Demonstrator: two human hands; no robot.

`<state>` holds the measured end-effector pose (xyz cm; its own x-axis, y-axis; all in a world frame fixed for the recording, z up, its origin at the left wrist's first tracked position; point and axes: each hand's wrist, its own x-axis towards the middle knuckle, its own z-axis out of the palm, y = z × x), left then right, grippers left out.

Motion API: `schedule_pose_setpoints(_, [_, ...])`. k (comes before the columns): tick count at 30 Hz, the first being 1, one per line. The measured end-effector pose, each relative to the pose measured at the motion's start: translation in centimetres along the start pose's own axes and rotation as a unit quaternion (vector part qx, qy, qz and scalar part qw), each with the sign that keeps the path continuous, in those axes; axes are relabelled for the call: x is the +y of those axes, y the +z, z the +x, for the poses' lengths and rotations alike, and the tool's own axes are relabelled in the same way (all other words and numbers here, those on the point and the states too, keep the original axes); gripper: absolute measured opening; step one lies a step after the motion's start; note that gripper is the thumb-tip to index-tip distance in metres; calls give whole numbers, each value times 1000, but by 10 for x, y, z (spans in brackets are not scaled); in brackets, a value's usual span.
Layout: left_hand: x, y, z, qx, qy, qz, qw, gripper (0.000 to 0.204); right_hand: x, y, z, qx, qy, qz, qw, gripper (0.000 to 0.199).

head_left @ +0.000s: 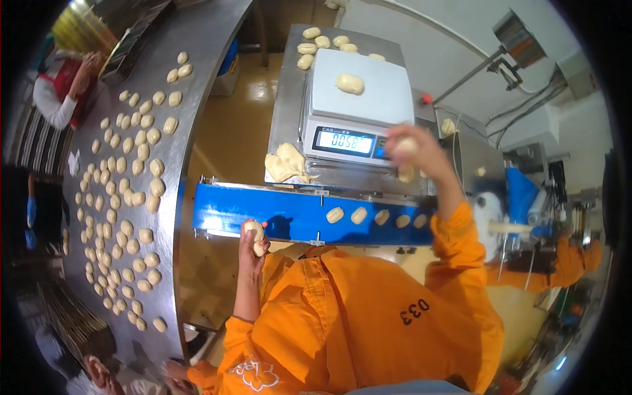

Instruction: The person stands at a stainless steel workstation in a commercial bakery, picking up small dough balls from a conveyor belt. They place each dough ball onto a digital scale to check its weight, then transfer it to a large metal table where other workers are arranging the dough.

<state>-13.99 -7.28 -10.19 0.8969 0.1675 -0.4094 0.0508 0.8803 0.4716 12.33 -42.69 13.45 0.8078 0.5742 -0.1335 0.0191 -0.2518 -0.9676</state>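
My left hand (249, 255) is closed around pale dough pieces (255, 230) above the left part of a blue conveyor belt (227, 207). In front of the scale's right side, my right hand (424, 153), somewhat blurred, is closed on a dough piece (407, 146); another bit of dough (406, 174) shows just beneath it. One oval dough piece (349, 83) rests on the white plate of a digital scale (368, 112) with a lit display. Along the belt's right half lie several dough ovals (359, 215) in a row.
A flat dough lump (287, 163) lies left of the scale on its metal stand (282, 118), with several dough pieces (307, 49) behind. To the left, a long steel table (168, 243) carries many dough pieces. Other people (62, 92) stand around it. A metal lamp-like fixture (519, 39) rises at right.
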Motion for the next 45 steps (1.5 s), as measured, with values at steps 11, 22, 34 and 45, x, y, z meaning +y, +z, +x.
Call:
schedule_pose_setpoints(11, [126,239,77,-171,204,557,787,57,240,206,-53,22,-3,-512,859,53])
schedule_pose_setpoints(22, [53,377,197,-267,423,819,282,40,248,193,-68,214,145,289,922,35])
schedule_pose_setpoints(34, [89,268,203,-150,150,420,882,38,185,189,-54,-69,162,419,891,55])
schedule_pose_setpoints(45, [248,-108,-159,316,415,122,845,31,61,404,87,-374,177,228,882,45])
